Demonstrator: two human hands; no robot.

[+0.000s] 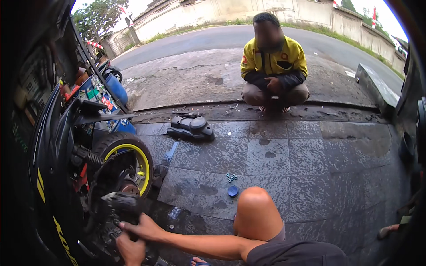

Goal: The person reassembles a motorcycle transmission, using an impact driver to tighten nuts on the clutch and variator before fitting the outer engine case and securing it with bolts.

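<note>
Both my hands are at the dark, greasy transmission housing (123, 204) of a black scooter (53, 177). My right hand (142, 229) is closed at its front, thumb and fingers on a small dark part I cannot make out. My left hand (131, 248) is just below it, fingers curled against the housing, their grip partly hidden. The rear wheel with a yellow rim (144, 166) stands behind. On the tiles beside my knee lie several small rollers (230, 177) and a blue round container (233, 191).
A black plastic cover (191, 129) lies on the tiled floor (288, 155). A person (270, 62) in a yellow jacket squats at the floor's outer edge, before the road. Blue barrels (116, 88) and clutter stand at left; a low concrete block (375, 91) is at right.
</note>
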